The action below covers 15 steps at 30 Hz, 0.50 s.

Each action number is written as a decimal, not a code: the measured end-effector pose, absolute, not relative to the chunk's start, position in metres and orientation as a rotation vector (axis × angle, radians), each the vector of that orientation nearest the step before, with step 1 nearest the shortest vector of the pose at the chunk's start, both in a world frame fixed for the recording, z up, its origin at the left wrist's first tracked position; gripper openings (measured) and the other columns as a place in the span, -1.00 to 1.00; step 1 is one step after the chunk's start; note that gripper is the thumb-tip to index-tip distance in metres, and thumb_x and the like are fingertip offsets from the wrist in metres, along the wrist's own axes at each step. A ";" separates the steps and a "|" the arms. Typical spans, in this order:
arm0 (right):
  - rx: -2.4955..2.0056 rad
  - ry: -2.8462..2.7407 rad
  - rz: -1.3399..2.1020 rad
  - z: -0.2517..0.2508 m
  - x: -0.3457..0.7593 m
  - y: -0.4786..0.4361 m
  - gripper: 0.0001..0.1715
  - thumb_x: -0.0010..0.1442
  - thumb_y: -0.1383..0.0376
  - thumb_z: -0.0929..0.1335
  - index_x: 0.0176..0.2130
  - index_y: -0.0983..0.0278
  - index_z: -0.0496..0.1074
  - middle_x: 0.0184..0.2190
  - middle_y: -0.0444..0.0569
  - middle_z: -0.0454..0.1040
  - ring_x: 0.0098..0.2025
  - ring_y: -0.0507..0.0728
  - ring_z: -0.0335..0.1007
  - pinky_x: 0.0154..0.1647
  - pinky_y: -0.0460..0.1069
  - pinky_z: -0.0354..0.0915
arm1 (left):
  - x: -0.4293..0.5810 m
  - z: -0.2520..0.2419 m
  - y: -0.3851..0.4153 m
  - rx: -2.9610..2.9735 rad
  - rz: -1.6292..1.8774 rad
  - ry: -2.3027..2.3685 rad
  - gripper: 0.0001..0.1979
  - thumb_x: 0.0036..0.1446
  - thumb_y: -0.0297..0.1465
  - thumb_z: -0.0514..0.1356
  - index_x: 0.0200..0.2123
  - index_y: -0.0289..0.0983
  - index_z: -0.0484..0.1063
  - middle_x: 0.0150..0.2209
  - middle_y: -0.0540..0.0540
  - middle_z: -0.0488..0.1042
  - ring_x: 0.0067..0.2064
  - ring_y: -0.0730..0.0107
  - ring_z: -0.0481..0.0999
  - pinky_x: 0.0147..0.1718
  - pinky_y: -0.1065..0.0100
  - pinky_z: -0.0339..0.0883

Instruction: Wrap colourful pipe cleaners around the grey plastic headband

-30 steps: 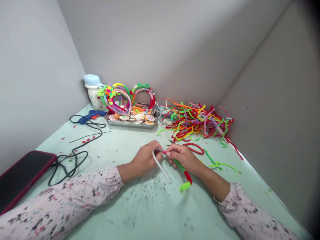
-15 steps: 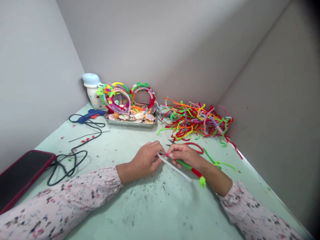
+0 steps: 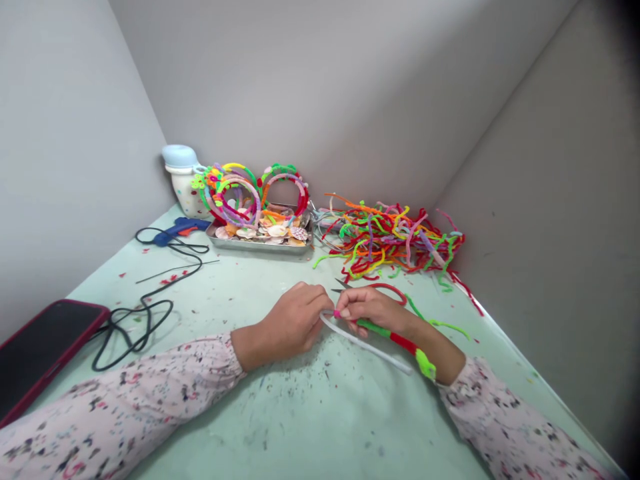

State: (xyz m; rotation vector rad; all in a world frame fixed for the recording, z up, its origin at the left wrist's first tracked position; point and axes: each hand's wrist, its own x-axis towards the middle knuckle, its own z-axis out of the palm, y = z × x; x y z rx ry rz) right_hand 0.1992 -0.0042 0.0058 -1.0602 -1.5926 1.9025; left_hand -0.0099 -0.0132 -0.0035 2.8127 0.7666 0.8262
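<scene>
My left hand (image 3: 293,320) is closed around the bend of a thin headband (image 3: 367,347), whose bare pale arm slopes down to the right. The headband's other arm is wrapped in green and red pipe cleaner (image 3: 404,343), with a bright green tuft (image 3: 425,365) at its end beside my right wrist. My right hand (image 3: 373,310) pinches the wrapped arm at a small pink section (image 3: 337,313), close to my left fingertips. What lies inside my left fingers is hidden. Just beyond my right hand lie scissors (image 3: 393,288) with red handles, their blade tips pointing left.
Decorated headbands (image 3: 285,175) stand in a metal tray (image 3: 260,247) of seashells. A heap of pipe cleaners (image 3: 395,240) lies at the back right. Leftward are a blue glue gun (image 3: 177,228), its black cord (image 3: 150,307), a lidded cup (image 3: 185,180) and a phone (image 3: 50,347).
The headband has turned in my hands: its pale arm and the green-tufted end have swung right and reach further out. Both hands stay close together in nearly the same place.
</scene>
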 end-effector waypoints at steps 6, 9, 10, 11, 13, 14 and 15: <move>-1.023 -1.567 1.859 0.006 0.199 -0.007 -0.87 0.01 0.28 0.35 -0.41 0.32 0.35 -0.65 -0.20 0.35 -0.66 -0.05 0.21 -0.61 -0.13 0.14 | -0.009 -0.005 -0.011 2.762 0.862 0.780 -0.80 0.08 -0.58 0.00 -0.23 -0.30 0.32 -0.30 -0.13 0.39 -0.25 0.31 0.33 -0.25 0.30 0.15; -0.995 -1.537 1.734 0.004 0.196 -0.009 -0.88 0.04 0.28 0.34 -0.38 0.30 0.35 -0.61 -0.20 0.34 -0.61 -0.04 0.23 -0.56 -0.12 0.17 | -0.006 -0.002 -0.010 2.628 0.936 0.919 -0.86 0.13 -0.53 0.02 -0.25 -0.30 0.32 -0.30 -0.11 0.38 -0.25 0.33 0.33 -0.25 0.31 0.17; -0.998 -1.525 1.685 0.003 0.194 -0.009 -0.88 0.05 0.28 0.34 -0.37 0.30 0.34 -0.60 -0.20 0.34 -0.60 -0.04 0.24 -0.55 -0.12 0.17 | -0.005 0.000 -0.009 2.574 0.968 0.981 -0.87 0.14 -0.50 0.04 -0.24 -0.30 0.33 -0.30 -0.11 0.37 -0.25 0.33 0.33 -0.25 0.31 0.18; -1.000 -1.517 1.642 0.002 0.193 -0.010 -0.87 0.06 0.27 0.34 -0.37 0.30 0.34 -0.60 -0.20 0.33 -0.60 -0.04 0.24 -0.54 -0.11 0.18 | -0.005 0.002 -0.009 2.519 0.997 1.047 -0.88 0.14 -0.47 0.05 -0.24 -0.30 0.32 -0.30 -0.11 0.37 -0.25 0.33 0.33 -0.25 0.31 0.19; -1.008 -1.500 1.555 0.001 0.190 -0.011 -0.88 0.07 0.27 0.33 -0.37 0.29 0.32 -0.59 -0.20 0.33 -0.60 -0.03 0.23 -0.53 -0.10 0.17 | -0.003 0.005 -0.009 2.423 1.029 1.146 -0.89 0.12 -0.42 0.10 -0.26 -0.30 0.33 -0.32 -0.09 0.35 -0.27 0.34 0.32 -0.28 0.33 0.20; -1.017 -1.499 1.506 0.001 0.188 -0.011 -0.88 0.08 0.27 0.32 -0.38 0.28 0.31 -0.59 -0.20 0.33 -0.60 -0.03 0.23 -0.53 -0.10 0.17 | -0.003 0.006 -0.009 2.383 1.024 1.173 -0.90 0.11 -0.40 0.11 -0.29 -0.30 0.33 -0.34 -0.08 0.34 -0.30 0.36 0.32 -0.30 0.34 0.21; -1.030 -1.505 1.454 0.000 0.187 -0.011 -0.89 0.09 0.27 0.32 -0.38 0.28 0.31 -0.59 -0.20 0.33 -0.60 -0.03 0.23 -0.53 -0.09 0.17 | -0.002 0.006 -0.009 2.347 1.015 1.183 -0.90 0.11 -0.39 0.12 -0.32 -0.30 0.34 -0.37 -0.06 0.33 -0.33 0.38 0.32 -0.32 0.36 0.21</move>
